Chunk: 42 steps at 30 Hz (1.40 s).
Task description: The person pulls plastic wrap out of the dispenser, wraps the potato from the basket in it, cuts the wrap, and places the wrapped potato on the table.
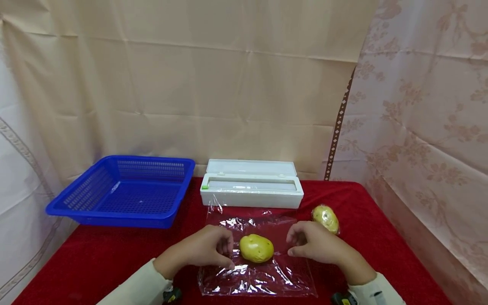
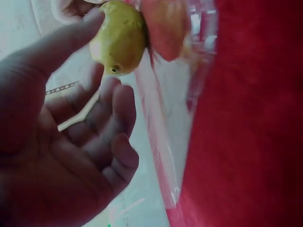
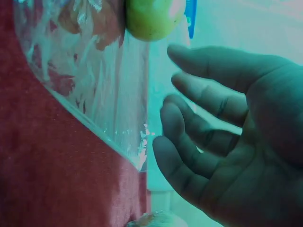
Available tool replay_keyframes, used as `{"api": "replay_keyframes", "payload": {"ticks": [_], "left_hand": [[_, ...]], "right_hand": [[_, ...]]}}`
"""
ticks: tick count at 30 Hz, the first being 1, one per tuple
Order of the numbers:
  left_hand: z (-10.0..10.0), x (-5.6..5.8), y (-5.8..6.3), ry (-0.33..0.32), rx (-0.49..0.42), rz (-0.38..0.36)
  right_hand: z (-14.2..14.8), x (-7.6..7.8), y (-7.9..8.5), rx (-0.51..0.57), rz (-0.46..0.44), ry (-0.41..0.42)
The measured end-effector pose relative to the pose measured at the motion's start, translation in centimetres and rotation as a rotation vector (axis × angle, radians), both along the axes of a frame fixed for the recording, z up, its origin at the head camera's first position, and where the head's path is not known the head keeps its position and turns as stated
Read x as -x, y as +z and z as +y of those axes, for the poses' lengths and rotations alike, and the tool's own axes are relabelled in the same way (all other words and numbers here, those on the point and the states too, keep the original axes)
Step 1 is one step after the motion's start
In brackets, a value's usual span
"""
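A yellow potato lies on a sheet of clear cling film spread over the red cloth. To its left hovers my left hand, fingers loosely bent and holding nothing. My right hand is at the other side, likewise empty, with a wider gap to the potato. In the left wrist view the potato shows just past the thumb tip. The right wrist view has the potato beyond the fingertips, with the film's shiny, wrinkled surface below it.
Behind the film stands a white cling film box with its lid raised and a green cutter knob at left. A film-wrapped potato lies beyond my right hand. At the back left is a blue plastic basket. Cloth curtains enclose the table.
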State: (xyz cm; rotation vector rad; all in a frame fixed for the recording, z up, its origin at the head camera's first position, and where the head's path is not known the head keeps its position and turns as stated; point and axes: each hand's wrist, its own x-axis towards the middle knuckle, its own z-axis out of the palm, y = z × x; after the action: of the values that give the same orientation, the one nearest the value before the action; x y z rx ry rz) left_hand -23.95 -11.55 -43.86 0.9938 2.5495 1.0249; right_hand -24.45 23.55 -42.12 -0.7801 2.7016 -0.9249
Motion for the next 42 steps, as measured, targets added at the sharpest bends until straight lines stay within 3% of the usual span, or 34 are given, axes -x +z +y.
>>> {"api": "replay_keyframes", "payload": {"ticks": [6,11,20,25,35,42], "left_hand": [[-1.3,-1.9,-0.4,-0.162,0.06,-0.019],[-2.4,-3.0,-0.9,-0.218,0.13,0.013],[-3.6,-3.4,-0.8,-0.221,0.233,0.058],[-3.9,-3.5,-0.7,-0.255,0.215,0.092],[-4.7,-3.4,0.3,-0.252,0.156,0.07],[-5.3,-3.3,1.3,-0.224,0.108,0.031]], "right_hand": [[0.4,-2.0,-0.5,-0.002,-0.017,0.216],[0.8,-3.7,-1.4,-0.005,-0.094,0.322],[1.4,-4.5,-2.0,-0.045,-0.129,0.326],[1.6,-4.4,-2.0,-0.02,-0.158,0.346],[2.1,-4.5,-1.5,-0.011,-0.003,0.411],[2.5,-4.5,-0.5,0.032,0.001,0.39]]}}
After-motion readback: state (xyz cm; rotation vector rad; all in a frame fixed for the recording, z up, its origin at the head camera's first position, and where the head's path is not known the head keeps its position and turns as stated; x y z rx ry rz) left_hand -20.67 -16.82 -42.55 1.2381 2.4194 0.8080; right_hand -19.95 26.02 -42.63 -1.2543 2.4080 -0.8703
